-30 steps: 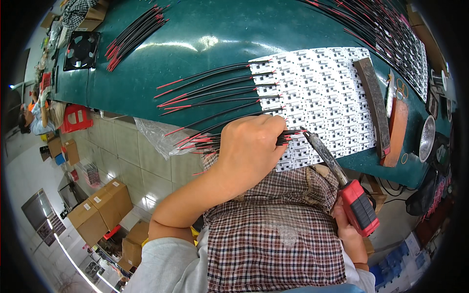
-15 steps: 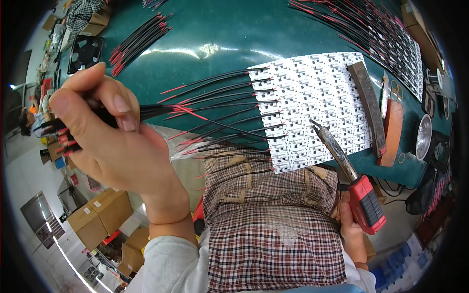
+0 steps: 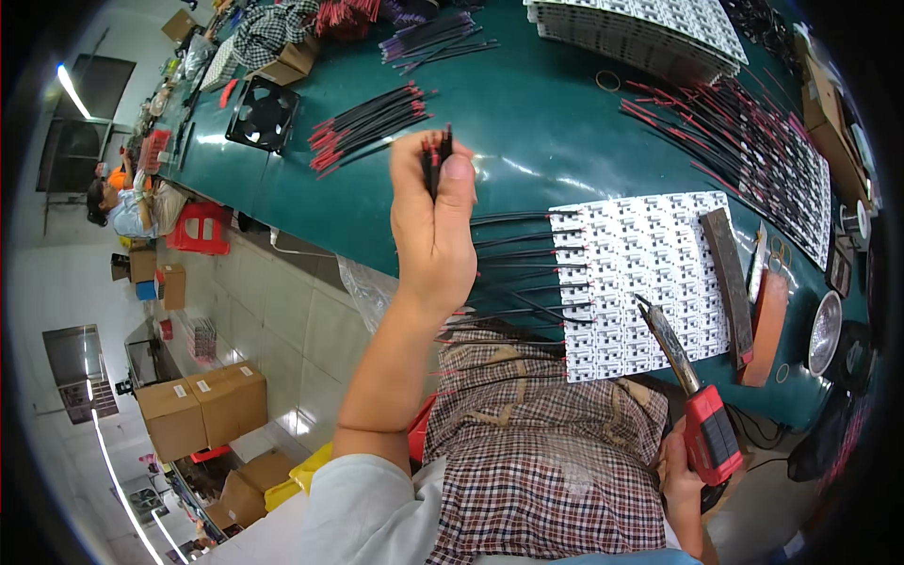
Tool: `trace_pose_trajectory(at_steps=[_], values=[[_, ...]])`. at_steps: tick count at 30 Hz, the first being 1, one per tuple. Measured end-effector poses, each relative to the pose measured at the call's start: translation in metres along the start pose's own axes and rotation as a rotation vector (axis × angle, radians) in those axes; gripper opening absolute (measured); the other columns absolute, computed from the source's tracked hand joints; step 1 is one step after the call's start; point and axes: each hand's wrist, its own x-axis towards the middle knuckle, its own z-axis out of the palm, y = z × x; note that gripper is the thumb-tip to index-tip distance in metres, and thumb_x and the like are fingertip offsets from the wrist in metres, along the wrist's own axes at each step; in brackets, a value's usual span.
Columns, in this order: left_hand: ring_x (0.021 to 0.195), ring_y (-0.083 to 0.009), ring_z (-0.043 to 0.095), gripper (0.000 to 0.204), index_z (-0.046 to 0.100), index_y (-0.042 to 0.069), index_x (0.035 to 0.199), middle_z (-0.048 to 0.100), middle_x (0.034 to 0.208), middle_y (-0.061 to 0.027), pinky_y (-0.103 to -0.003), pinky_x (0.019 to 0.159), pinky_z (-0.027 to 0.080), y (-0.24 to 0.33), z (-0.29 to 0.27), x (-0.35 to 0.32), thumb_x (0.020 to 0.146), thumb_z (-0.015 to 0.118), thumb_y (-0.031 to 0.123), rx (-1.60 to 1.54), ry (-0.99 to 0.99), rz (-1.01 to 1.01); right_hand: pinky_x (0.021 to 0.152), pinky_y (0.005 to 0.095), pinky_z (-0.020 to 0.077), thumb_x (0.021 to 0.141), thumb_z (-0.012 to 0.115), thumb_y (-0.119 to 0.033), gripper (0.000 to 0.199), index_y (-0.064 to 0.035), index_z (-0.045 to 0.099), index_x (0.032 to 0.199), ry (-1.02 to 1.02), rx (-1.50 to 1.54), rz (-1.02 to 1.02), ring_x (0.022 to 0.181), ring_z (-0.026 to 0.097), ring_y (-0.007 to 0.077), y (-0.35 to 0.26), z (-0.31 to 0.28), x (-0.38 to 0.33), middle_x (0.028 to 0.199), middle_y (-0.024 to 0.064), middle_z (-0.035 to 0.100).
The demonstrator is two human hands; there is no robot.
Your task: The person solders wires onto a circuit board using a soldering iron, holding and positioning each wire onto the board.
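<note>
A bundle of thin black wires with red ends (image 3: 437,162) is gripped in my left hand (image 3: 431,240), raised over the table's near part. My right hand (image 3: 676,466) is closed round the red handle of a soldering iron (image 3: 712,435), at the lower right. The iron's tip hangs over a white panel of small circuit boards (image 3: 631,273). Along the panel's left edge, several black wires (image 3: 527,238) with red ends stick out to the left; my left hand hides some of their far ends. A dark bar (image 3: 727,287) lies across the panel's right side.
Bundles of wires (image 3: 372,127) lie on the green table (image 3: 527,141). Stacked white panels (image 3: 640,47) stand at the back, and another wired panel (image 3: 786,179) lies far right. A small black fan (image 3: 262,115) is at the left; a metal bowl (image 3: 825,332) sits at the right.
My left hand has moved right and away from me with the wires, whose ends now point upward. The view has shifted, showing more of the table's back. The iron stays in my right hand.
</note>
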Motion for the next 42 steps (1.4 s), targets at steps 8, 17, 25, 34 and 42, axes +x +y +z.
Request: trace_pose_trajectory(at_steps=[8, 17, 25, 34, 42], values=[[0.055, -0.0055, 0.053, 0.012, 0.066, 0.003, 0.100, 0.061, 0.063, -0.0014, -0.023, 0.054, 0.040, 0.045, -0.006, -0.002, 0.096, 0.068, 0.014, 0.279, -0.105, -0.145, 0.053, 0.0269, 0.0375, 0.096, 0.056, 0.000, 0.002, -0.0001, 0.058, 0.095, -0.016, -0.020, 0.026, 0.059, 0.049, 0.0103, -0.027, 0.001, 0.014, 0.073, 0.0033, 0.053], [0.069, -0.0149, 0.069, 0.014, 0.071, 0.004, 0.086, 0.071, 0.080, -0.0068, -0.029, 0.058, 0.052, 0.023, 0.016, -0.082, 0.080, 0.082, 0.009, 0.545, -0.515, -0.006, 0.063, 0.0398, 0.0504, 0.076, 0.074, -0.009, 0.023, 0.0004, 0.067, 0.096, -0.116, 0.010, 0.008, 0.071, 0.062, 0.0341, -0.050, -0.001, 0.025, 0.084, 0.0156, 0.063], [0.062, -0.0226, 0.067, 0.014, 0.069, 0.007, 0.082, 0.069, 0.075, -0.0073, -0.032, 0.054, 0.050, -0.008, 0.033, -0.122, 0.075, 0.081, 0.008, 0.501, -0.471, 0.009, 0.058, 0.0375, 0.0475, 0.075, 0.074, -0.009, 0.021, -0.0001, 0.067, 0.093, -0.126, -0.035, -0.139, 0.065, 0.060, 0.0318, -0.059, 0.003, 0.036, 0.079, 0.0141, 0.061], [0.055, -0.0227, 0.061, 0.018, 0.065, 0.006, 0.073, 0.064, 0.067, -0.0063, -0.034, 0.049, 0.044, -0.013, 0.035, -0.126, 0.075, 0.082, 0.011, 0.558, -0.419, 0.055, 0.058, 0.0376, 0.0475, 0.069, 0.074, -0.006, 0.022, 0.0002, 0.067, 0.089, -0.115, -0.026, -0.160, 0.064, 0.059, 0.0315, -0.057, 0.008, 0.040, 0.078, 0.0130, 0.061], [0.058, -0.0242, 0.062, 0.018, 0.063, 0.007, 0.077, 0.063, 0.070, -0.0067, -0.035, 0.052, 0.047, -0.013, 0.033, -0.127, 0.073, 0.080, 0.010, 0.558, -0.451, 0.039, 0.059, 0.0373, 0.0484, 0.069, 0.073, -0.004, 0.022, 0.0008, 0.067, 0.089, -0.101, -0.030, -0.197, 0.064, 0.060, 0.0314, -0.055, 0.014, 0.042, 0.077, 0.0130, 0.060]])
